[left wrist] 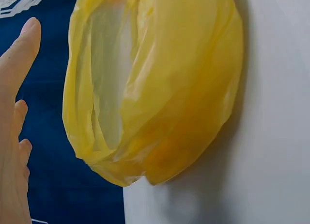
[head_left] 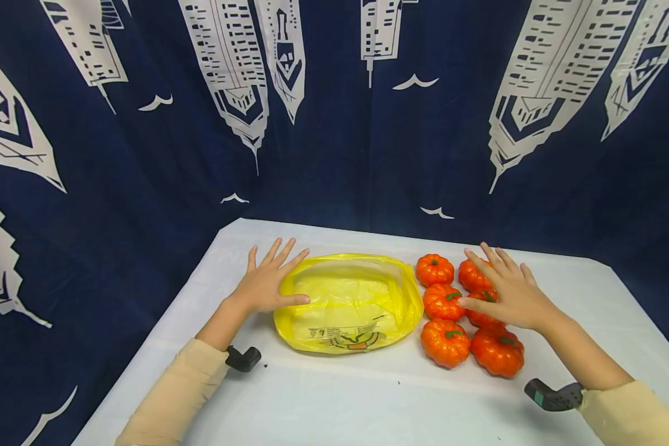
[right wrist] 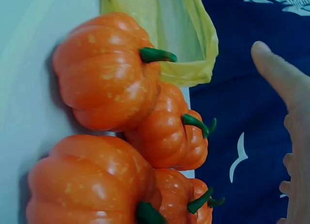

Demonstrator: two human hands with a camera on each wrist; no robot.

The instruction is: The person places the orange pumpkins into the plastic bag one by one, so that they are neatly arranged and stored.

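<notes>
A yellow plastic bag is lying open beside six green-stemmed orange pumpkins standing in two columns.

**Left hand and right hand spread wide**

The left arm slants in from the lower left, the right arm from the lower right. The backs of both hands show from above, fingers straight and fanned forward, thumbs stretched inward toward each other.

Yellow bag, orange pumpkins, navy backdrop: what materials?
Yellow bag: likely thin plastic film, slightly glossy; it looks creased and translucent.
Orange pumpkins: perhaps hard plastic or coated foam, glossy with bright highlights; real skin isn't ruled out.
Navy backdrop: probably printed fabric, mostly matte; it hangs in soft folds.
</notes>
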